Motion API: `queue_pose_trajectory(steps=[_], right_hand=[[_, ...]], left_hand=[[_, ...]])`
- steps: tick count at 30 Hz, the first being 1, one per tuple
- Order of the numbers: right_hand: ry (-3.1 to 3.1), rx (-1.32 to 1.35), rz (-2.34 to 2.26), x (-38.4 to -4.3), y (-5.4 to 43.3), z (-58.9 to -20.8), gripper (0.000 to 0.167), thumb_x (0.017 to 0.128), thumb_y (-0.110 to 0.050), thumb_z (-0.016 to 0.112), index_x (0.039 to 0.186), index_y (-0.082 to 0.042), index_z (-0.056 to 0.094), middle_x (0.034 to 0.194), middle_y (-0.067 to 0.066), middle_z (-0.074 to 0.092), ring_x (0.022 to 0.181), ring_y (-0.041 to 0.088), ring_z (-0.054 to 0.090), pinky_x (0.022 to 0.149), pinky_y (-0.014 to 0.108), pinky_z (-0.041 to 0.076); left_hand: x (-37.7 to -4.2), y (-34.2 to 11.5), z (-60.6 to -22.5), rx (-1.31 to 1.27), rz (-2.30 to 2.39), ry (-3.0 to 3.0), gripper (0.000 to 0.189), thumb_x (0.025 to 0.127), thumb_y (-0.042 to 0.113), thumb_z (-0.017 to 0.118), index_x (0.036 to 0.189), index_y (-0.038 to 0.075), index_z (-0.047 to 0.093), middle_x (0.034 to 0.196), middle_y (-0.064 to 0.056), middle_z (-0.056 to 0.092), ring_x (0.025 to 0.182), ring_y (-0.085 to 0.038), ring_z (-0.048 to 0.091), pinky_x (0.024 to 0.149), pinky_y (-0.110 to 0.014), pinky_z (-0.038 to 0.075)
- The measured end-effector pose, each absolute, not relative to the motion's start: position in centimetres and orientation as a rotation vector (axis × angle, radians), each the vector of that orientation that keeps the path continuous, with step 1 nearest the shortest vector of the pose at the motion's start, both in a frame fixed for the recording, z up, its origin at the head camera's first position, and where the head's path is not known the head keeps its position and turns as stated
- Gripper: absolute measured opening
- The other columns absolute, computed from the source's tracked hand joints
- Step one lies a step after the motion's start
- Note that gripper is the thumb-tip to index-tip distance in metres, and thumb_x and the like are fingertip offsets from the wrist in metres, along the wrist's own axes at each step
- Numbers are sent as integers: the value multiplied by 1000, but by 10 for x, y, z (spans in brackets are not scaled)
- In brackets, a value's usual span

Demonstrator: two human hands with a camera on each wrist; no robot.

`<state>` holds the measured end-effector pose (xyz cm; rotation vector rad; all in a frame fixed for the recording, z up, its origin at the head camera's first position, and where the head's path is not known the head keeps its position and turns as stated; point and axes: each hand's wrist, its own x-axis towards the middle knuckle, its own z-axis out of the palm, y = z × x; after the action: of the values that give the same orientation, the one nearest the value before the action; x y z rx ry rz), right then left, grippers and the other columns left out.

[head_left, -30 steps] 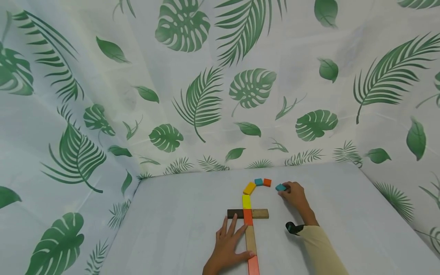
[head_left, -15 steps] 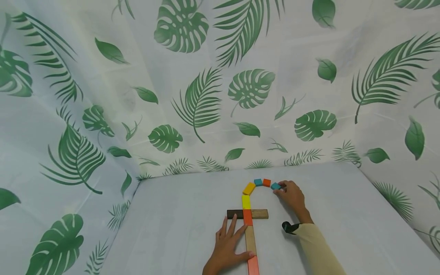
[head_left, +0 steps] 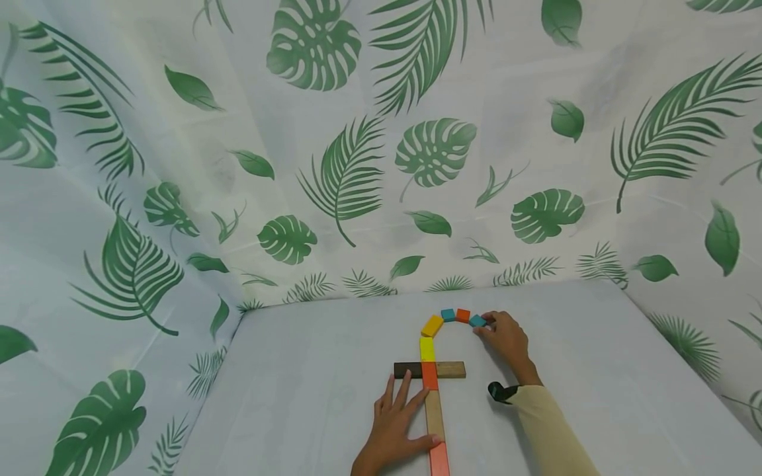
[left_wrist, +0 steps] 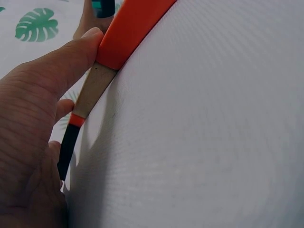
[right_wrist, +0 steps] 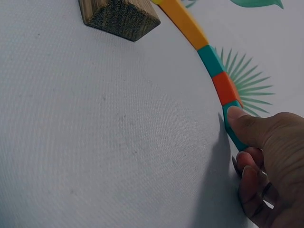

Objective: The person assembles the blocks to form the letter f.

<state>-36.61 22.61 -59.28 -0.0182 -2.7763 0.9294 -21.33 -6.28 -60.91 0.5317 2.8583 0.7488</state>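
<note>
My right hand [head_left: 506, 340] pinches a small blue block [head_left: 477, 321] between thumb and fingers. In the right wrist view that blue block [right_wrist: 232, 130] meets the end of an orange-red block [right_wrist: 226, 88]. Beyond it, another blue block [head_left: 448, 315] and an amber block [head_left: 432, 325] continue the curve down to a yellow block [head_left: 426, 349]. My left hand [head_left: 394, 423] lies with fingers spread along the straight row, its thumb touching near where a tan wooden block [head_left: 434, 416] meets a salmon block [head_left: 439, 459]. Its fingertips reach toward a dark block [head_left: 407, 370].
A brown wooden block [head_left: 450, 370] forms the crosspiece's right side, against a red-orange block [head_left: 430, 376]. A black wrist camera [head_left: 502, 393] sits at the right cuff. Leaf-printed cloth [head_left: 357, 165] rises behind the white table [head_left: 297, 396].
My right hand has moved left with the blue block, bringing it up to the end of the orange-red block. The left hand has stayed in place.
</note>
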Motion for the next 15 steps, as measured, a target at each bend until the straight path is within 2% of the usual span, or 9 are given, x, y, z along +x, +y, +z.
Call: queue_pose_trajectory(steps=[15], right_hand=[[-2777,-22,942,-364,224,-593,42,84,-30,76,111,1,67,101,19,64,84,27,61,65,37,47]], left_hand=[[-212,-63,-608,543,750,2873,86,77,82,52,151,42,33,166,4,0,151,-38,3,103,-59,26]])
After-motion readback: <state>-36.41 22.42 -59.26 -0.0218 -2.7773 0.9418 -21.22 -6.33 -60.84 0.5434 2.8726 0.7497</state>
